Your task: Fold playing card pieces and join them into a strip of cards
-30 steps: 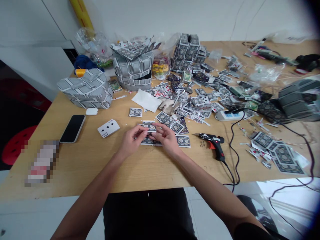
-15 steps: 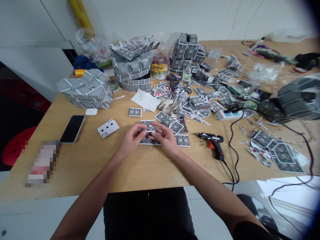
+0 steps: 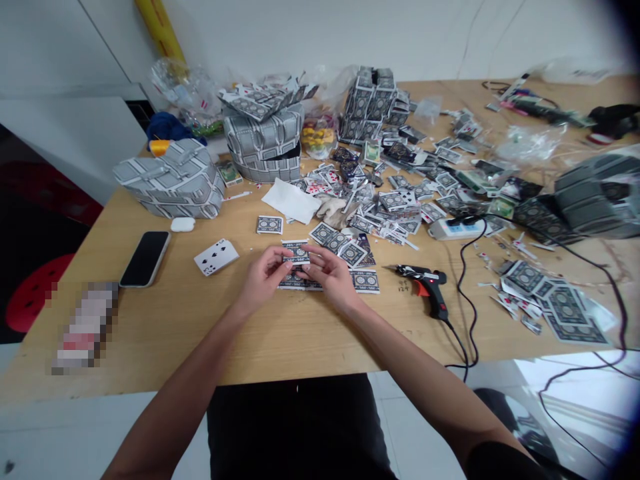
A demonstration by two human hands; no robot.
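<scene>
A pale wall (image 3: 425, 40) rises behind your wooden table (image 3: 300, 340); across its back sit bulky patterned bags, one at the left (image 3: 175, 180) and one near the middle (image 3: 265, 143), with card scraps between and beyond them; nearer you, your right hand (image 3: 335, 277) is mostly closed, fingers bent, its thumb and forefinger at the right end of the small card piece (image 3: 296, 252); your left hand (image 3: 265, 277) is drawn into a pinch on the left end of that same piece; the glue gun (image 3: 425, 275) lies to the right of your right hand, and the phone (image 3: 145, 259) well off to your left; a patterned card row (image 3: 367, 281) lies partly under your hands, and the card stack (image 3: 216, 257) is left of them.

The piece you hold is in front of you, over that row, though you cannot tell from here whether the two touch; it looks feather-light and fairly stiff along its length, yet thin enough to crease; its glossy-looking face may slip under dry fingertips; take it by the two short ends, lightly, and spare the middle, where pressure would likely bow it.
</scene>
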